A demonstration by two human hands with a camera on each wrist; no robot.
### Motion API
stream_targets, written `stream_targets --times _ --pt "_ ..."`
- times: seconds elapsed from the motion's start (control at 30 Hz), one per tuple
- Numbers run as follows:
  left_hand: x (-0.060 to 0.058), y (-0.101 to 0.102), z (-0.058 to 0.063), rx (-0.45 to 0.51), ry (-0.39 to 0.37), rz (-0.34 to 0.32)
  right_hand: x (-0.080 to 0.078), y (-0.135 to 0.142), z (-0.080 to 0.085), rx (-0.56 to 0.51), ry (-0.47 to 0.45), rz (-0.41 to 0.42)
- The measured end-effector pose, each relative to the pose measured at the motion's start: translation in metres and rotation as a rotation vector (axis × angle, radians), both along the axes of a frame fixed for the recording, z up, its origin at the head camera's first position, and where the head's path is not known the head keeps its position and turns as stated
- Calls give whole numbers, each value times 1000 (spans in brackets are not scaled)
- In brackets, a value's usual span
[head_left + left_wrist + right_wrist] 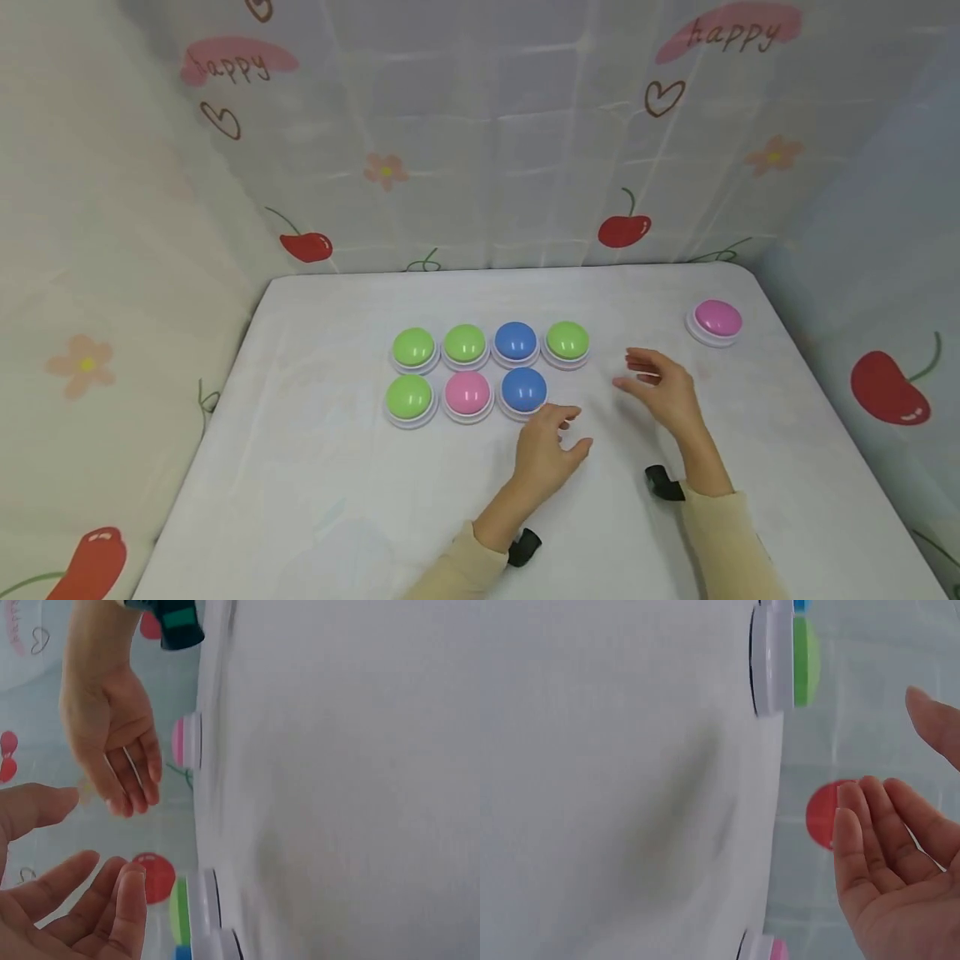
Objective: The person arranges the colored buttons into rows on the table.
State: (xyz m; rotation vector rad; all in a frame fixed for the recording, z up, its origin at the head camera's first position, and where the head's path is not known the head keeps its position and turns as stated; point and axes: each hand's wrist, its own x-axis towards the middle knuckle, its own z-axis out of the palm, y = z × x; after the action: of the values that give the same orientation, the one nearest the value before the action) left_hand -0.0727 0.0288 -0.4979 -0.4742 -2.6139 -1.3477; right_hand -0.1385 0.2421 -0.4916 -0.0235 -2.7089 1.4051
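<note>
Several dome-topped push buttons on white round bases stand in two rows on the white table. The back row holds green, green, a blue button (pixel 515 341) and a green button (pixel 567 340). In front sit a green button (pixel 408 397), a pink button (pixel 467 392) and a blue button (pixel 524 388). My left hand (pixel 546 450) is just in front of that front blue button, fingers loosely bent and holding nothing. Over the table to the right, my right hand (pixel 663 392) also holds nothing, its fingers relaxed. A magenta button (pixel 717 318) stands alone beyond it.
The white table (pixel 300 500) meets a printed curtain (pixel 487 150) along its back edge, and similar cloth hangs on both sides. Each wrist carries a black camera, such as the black camera (pixel 525 547) at the left sleeve.
</note>
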Motion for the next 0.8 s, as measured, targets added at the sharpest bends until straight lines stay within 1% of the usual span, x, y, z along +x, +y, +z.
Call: stream_targets --times 0.07,0.13,0.2,0.27,0.33,0.4,0.47,0.53,0.6,0.67,0.8 --pt "2 9 -2 -29 -3 -58 -6 17 3 33 36 -112" --pt "3 16 -2 -69 -24 -92 -12 33 6 44 63 -230" --pt "4 21 -2 -102 -57 -115 -19 47 9 39 36 -354" --pt "4 24 -1 -126 -75 -121 -27 61 10 11 8 -463" --pt "3 26 -2 -131 -84 -121 -36 76 8 -19 -20 -547" --pt "1 26 -2 -120 -88 -115 -44 89 5 -35 -50 -609" --pt "0 26 -3 -107 -94 -110 -52 102 1 -41 -85 -641" --pt "-2 25 -3 -94 -101 -107 -60 113 -3 -35 -128 -652" --pt "-3 25 -4 -78 -112 -106 -66 121 -7 -24 -171 -632" --pt "-5 25 -4 -68 -115 -102 -72 126 -11 -12 -211 -595" --pt "-7 25 -5 -44 -111 -99 -82 129 -18 -10 -261 -535"
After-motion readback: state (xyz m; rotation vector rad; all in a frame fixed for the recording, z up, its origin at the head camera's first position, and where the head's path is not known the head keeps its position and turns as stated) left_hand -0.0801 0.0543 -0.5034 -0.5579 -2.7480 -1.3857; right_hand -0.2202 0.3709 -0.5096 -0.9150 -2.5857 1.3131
